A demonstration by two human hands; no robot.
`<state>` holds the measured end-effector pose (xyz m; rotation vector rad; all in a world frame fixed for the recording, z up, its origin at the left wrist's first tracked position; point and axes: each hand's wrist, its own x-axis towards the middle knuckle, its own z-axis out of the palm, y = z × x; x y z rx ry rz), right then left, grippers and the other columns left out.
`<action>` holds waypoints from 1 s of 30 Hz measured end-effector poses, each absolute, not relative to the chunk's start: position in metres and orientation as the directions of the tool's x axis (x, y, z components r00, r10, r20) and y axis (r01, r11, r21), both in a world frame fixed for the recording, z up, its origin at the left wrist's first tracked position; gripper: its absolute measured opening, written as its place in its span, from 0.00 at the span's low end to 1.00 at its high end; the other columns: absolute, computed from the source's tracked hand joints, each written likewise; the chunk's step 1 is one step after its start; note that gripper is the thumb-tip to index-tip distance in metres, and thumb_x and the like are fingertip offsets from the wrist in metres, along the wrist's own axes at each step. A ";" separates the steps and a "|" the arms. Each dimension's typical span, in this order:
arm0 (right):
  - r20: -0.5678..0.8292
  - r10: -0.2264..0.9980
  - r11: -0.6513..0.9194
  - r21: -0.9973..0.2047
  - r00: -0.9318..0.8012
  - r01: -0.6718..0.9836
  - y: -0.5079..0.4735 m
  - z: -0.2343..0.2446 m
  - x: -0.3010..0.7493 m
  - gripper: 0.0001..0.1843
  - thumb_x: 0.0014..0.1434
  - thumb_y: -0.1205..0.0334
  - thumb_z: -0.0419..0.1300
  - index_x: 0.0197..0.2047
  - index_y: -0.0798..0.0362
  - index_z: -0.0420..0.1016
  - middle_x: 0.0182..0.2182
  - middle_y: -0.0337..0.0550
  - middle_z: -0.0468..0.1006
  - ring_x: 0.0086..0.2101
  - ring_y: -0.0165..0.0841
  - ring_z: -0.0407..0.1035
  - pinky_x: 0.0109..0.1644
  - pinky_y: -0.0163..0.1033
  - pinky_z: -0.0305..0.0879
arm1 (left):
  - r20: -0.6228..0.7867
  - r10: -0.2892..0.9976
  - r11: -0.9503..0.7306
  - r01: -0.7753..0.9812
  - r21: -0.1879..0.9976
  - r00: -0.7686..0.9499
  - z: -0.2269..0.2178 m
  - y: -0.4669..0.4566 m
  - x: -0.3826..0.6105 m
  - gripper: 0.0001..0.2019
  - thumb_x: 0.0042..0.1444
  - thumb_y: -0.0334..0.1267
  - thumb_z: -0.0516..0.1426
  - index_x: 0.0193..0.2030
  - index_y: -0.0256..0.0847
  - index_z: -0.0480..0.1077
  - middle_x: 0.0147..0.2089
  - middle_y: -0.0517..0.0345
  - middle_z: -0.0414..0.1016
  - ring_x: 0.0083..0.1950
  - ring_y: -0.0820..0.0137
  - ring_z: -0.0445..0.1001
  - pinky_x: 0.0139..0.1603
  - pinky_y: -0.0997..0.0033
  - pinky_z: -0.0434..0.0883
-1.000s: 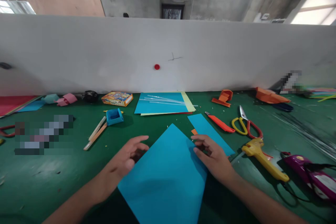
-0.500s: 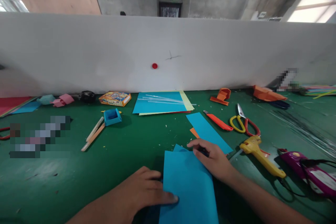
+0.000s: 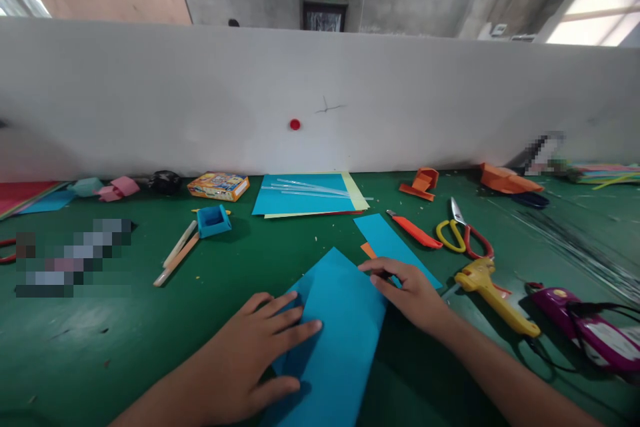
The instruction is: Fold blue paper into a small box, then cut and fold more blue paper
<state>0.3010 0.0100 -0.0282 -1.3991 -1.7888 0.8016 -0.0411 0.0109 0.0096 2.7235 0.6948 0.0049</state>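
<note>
A folded sheet of blue paper lies slantwise on the green table, one corner pointing away from me. My left hand rests over its left side with the fingers spread. At the upper right edge of the sheet is my right hand, its thumb and fingers curled close to the paper's edge; whether they pinch it is hard to see. Just beyond that hand lies a blue paper strip with a bit of orange paper under it.
To the right lie an orange utility knife, scissors, a yellow glue gun and a purple corded device. A blue paper box and sticks sit left. Stacked sheets lie by the white partition.
The folded blue paper has turned clockwise, its top corner now pointing away. My left hand has spread its fingers over the sheet. My right hand stays near the upper right edge.
</note>
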 end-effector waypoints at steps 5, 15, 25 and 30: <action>0.137 0.986 0.167 -0.796 -0.095 0.582 0.015 -0.036 0.305 0.17 0.66 0.52 0.55 0.51 0.45 0.82 0.48 0.47 0.83 0.46 0.44 0.76 0.45 0.48 0.74 | 0.001 0.522 -0.817 0.500 0.287 0.853 -0.003 0.021 -0.049 0.32 0.72 0.56 0.53 0.78 0.60 0.50 0.78 0.57 0.58 0.75 0.48 0.62 0.70 0.43 0.64; 0.165 0.984 0.164 -0.685 -0.069 0.710 0.018 -0.036 0.303 0.18 0.65 0.56 0.53 0.50 0.47 0.81 0.44 0.46 0.83 0.38 0.41 0.76 0.41 0.46 0.72 | 0.310 0.374 -0.919 0.305 0.249 0.874 0.004 -0.005 -0.040 0.30 0.71 0.52 0.54 0.76 0.51 0.55 0.77 0.53 0.61 0.72 0.56 0.66 0.72 0.52 0.66; 0.218 0.966 0.252 -0.659 -0.141 0.709 0.020 -0.042 0.302 0.16 0.67 0.63 0.50 0.49 0.49 0.79 0.45 0.48 0.79 0.35 0.37 0.75 0.38 0.44 0.73 | -0.021 0.330 -0.922 0.327 0.207 0.944 -0.006 -0.013 -0.016 0.36 0.62 0.52 0.64 0.74 0.50 0.59 0.79 0.50 0.52 0.71 0.47 0.67 0.67 0.45 0.69; 0.301 0.937 0.330 -0.603 -0.176 0.726 0.020 -0.045 0.301 0.16 0.67 0.64 0.52 0.49 0.49 0.79 0.50 0.51 0.78 0.48 0.42 0.75 0.51 0.49 0.74 | -0.005 0.342 -0.905 0.331 0.266 0.940 -0.007 -0.011 -0.017 0.36 0.63 0.54 0.63 0.75 0.55 0.59 0.79 0.52 0.55 0.71 0.49 0.68 0.68 0.48 0.66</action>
